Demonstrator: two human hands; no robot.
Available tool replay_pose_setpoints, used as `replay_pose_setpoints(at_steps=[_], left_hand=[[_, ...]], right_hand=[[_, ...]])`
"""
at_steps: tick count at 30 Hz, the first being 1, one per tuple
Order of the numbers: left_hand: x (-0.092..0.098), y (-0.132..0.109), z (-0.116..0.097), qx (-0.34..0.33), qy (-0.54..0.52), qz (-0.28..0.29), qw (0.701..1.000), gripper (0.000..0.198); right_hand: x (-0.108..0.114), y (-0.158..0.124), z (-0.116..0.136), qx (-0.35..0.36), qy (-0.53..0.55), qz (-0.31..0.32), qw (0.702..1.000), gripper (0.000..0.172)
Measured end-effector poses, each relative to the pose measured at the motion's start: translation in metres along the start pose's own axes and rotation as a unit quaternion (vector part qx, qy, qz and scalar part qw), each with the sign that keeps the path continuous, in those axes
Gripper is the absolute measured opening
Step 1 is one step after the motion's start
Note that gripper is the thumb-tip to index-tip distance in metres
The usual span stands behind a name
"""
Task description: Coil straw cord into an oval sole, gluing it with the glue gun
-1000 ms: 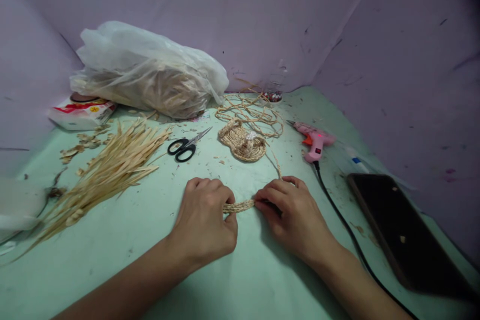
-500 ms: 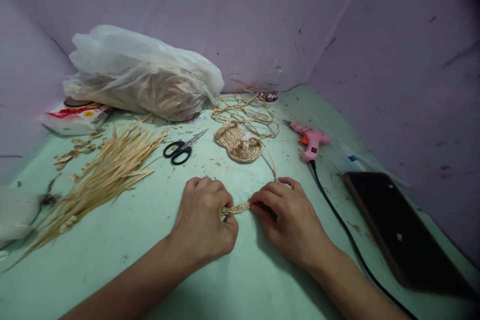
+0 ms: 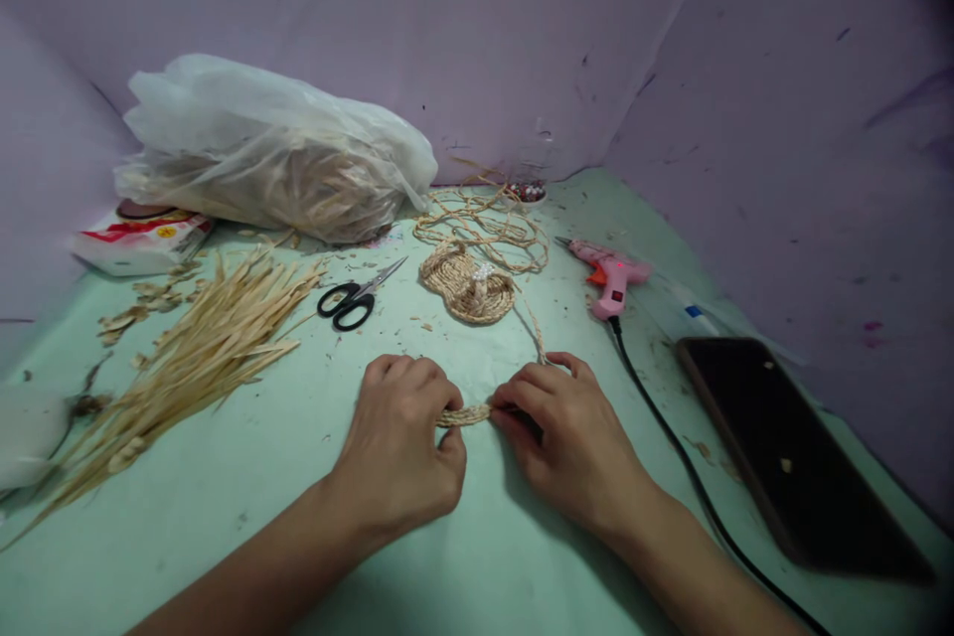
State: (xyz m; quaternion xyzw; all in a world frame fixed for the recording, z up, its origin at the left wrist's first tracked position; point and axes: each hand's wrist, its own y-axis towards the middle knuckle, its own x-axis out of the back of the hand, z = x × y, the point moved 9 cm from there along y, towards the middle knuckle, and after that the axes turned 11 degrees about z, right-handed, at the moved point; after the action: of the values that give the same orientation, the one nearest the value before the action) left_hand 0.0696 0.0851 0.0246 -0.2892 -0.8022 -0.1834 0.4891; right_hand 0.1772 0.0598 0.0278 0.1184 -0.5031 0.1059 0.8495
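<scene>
My left hand [image 3: 408,437] is closed around one end of a short strip of coiled straw cord [image 3: 465,415]. Thumb and fingertips of my right hand [image 3: 558,427] pinch the other end, close above the table. From the right hand a thin tail of braided cord [image 3: 535,323] runs up and back across the table. Beyond the hands lies a woven straw piece [image 3: 466,286] shaped like a small slipper sole, with a strap and a cluster of white beads [image 3: 481,274] on it. My fingers hide both ends of the strip.
Black-handled scissors [image 3: 358,301] and a bundle of dry straw [image 3: 216,328] lie left. Loose cord [image 3: 484,229] is heaped at the back beside a plastic bag [image 3: 283,159]. On the right are a pink glue gun [image 3: 612,278], its black cable [image 3: 682,472] and a dark phone-like slab [image 3: 797,457].
The whole view has shifted slightly to the left. Both hands keep the same grip on the cord strip, with hardly any movement.
</scene>
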Motion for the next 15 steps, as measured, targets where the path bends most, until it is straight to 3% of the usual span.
replay_pose_setpoints(at_steps=[5, 9, 13, 15], left_hand=[[0.004, -0.001, -0.002, -0.016, 0.004, -0.004, 1.000, 0.012], [0.029, -0.009, -0.001, -0.060, 0.009, 0.007, 0.998, 0.029], [0.054, -0.018, 0.014, -0.040, 0.030, 0.023, 0.998, 0.033], [0.056, -0.018, 0.018, -0.029, 0.029, 0.030, 0.999, 0.030]], right_hand=[[-0.001, 0.001, -0.001, -0.003, 0.006, 0.003, 1.000, 0.014], [-0.004, 0.000, -0.002, -0.005, 0.010, 0.012, 1.000, 0.014], [-0.003, -0.001, -0.001, 0.007, 0.005, 0.005, 1.000, 0.015], [-0.002, -0.001, -0.001, 0.011, 0.003, 0.001, 1.000, 0.015]])
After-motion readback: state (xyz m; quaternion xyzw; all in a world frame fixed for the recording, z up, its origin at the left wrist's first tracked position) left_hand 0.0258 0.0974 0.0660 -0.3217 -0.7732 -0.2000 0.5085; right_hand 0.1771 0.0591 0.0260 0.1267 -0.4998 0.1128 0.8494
